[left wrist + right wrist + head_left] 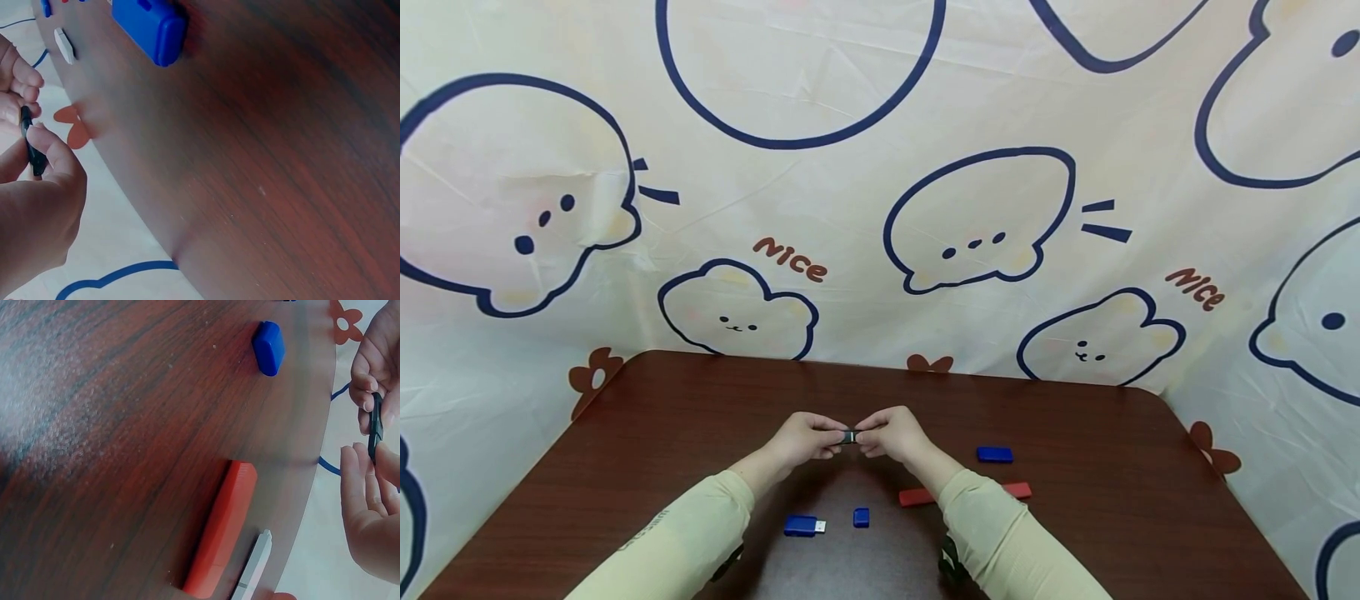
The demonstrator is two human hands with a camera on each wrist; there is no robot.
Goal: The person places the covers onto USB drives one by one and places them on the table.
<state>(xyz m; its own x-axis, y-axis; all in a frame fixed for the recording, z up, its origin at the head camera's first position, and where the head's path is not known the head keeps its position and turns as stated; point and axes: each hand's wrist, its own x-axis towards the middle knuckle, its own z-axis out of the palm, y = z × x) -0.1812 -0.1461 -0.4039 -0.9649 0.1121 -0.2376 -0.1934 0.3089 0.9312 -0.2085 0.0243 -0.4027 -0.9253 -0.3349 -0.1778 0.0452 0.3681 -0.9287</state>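
In the head view my left hand [801, 437] and right hand [897, 434] meet above the far middle of the table. Between their fingertips they hold a small black USB stick [849, 436] with a short pale part in its middle. My left thumb and fingers pinch one end of the black stick [35, 150] in the left wrist view. Seen from the right wrist, my right thumb and fingers pinch the other end of the stick [375, 425]. Fingers cover much of it, so whether it is one piece or two joined parts is hidden.
Nearer me lie a blue USB stick [802, 526] with its metal plug showing and a small blue cap [861, 517]. A red bar [917, 497] passes beneath the right forearm. Beyond it lies a blue rectangular piece [995, 454]. A printed cloth [850, 325] hangs behind the brown table [700, 417].
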